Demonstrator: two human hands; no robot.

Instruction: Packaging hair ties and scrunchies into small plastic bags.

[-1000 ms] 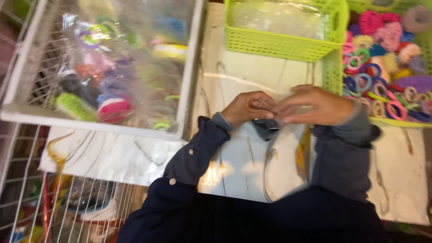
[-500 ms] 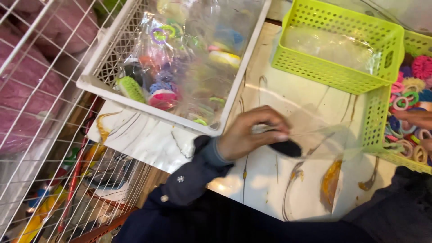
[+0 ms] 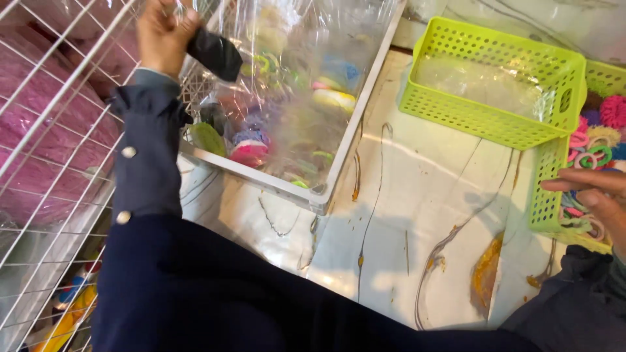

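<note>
My left hand [image 3: 160,31] is raised at the upper left, gripping the top of a clear plastic bag with a black item [image 3: 215,53] hanging in it, over the white basket [image 3: 297,189]. That basket holds several colourful hair ties in clear plastic wrap [image 3: 306,85]. My right hand [image 3: 590,192] rests at the right edge with fingers loosely apart, at the rim of a green basket [image 3: 544,195] filled with colourful hair bands [image 3: 596,143]. It holds nothing that I can see.
A second, lime-green basket [image 3: 489,117] lined with clear plastic stands at the back on the marbled tabletop [image 3: 417,215]. A white wire rack [image 3: 59,163] with pink fluffy goods behind it runs along the left side.
My left hand lifted the bagged black item from the tabletop up and left over the white basket. My right hand stayed by the green basket at the right edge.
</note>
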